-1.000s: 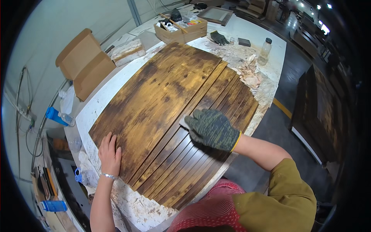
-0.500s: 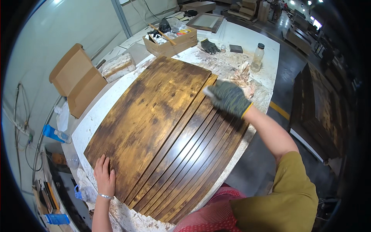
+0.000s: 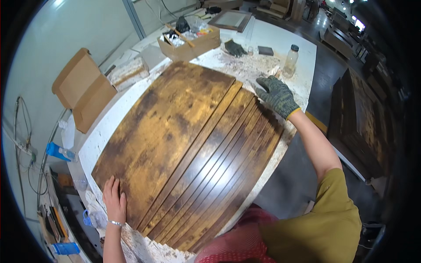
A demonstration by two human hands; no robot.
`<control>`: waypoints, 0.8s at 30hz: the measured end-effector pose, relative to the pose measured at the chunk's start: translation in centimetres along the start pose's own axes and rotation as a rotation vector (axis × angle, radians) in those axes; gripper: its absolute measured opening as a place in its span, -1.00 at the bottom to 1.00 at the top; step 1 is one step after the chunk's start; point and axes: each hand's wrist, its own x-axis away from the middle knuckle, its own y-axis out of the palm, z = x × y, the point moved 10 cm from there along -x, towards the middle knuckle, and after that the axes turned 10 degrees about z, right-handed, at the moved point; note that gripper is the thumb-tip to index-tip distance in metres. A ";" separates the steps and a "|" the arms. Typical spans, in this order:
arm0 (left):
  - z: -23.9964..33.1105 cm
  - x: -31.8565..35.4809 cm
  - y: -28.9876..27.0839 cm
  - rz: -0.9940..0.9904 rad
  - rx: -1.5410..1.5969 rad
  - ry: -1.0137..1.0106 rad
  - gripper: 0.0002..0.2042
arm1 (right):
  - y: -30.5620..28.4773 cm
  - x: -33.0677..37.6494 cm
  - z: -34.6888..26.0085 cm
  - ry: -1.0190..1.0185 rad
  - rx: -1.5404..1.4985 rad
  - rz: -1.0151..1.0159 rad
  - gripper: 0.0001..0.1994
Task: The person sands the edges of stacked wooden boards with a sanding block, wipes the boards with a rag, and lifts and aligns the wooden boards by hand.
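My bare left hand (image 3: 115, 199), a silvery bracelet at its wrist, lies with fingers stretched on the near left edge of the top board. That board (image 3: 162, 127) is a brown, wood-grained panel on a fanned stack of similar boards (image 3: 210, 175), whose edges step down to the right. My right hand (image 3: 277, 95), in a dark green knit glove with a yellow cuff, hovers past the stack's far right corner. Its thumb and fingers look apart. Beneath it a crumpled pale rag (image 3: 275, 71) is mostly hidden, so contact cannot be made out.
On the white, stained table (image 3: 300, 48) stand a capped bottle (image 3: 290, 61), a dark block (image 3: 265, 50), a spare glove (image 3: 235, 48) and a cluttered carton (image 3: 193, 48). An opened cardboard box (image 3: 85, 94) is at left. More boards (image 3: 357, 122) stand at right.
My right hand has moved right, off the boards' far corner and over the rag. A whitish bit at its fingertips no longer shows. My left hand stays on the top board; the view shifted slightly.
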 end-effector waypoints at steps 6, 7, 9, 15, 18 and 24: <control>0.0 0.0 0.1 0.006 -0.008 0.007 -0.50 | -0.5 10.7 -11.0 -0.487 -0.145 0.097 -0.49; 0.1 -0.1 0.0 0.009 -0.003 0.010 -0.50 | 3.3 12.1 -11.3 -0.202 -0.315 -0.348 -0.54; 0.1 -0.1 -0.1 0.011 -0.019 0.012 -0.50 | 3.5 14.2 -17.6 -0.252 -0.447 -0.444 -0.56; 0.1 -0.2 0.0 -0.001 -0.023 0.015 -0.50 | 1.9 10.9 -15.3 -0.577 0.030 -0.145 -0.64; 0.0 -0.1 0.1 0.009 0.005 0.007 -0.50 | 1.1 5.9 -1.6 0.040 0.083 0.002 -0.58; -0.2 -0.1 0.1 0.006 -0.019 -0.003 -0.50 | 1.7 10.0 -1.9 -0.067 -0.074 0.018 -0.51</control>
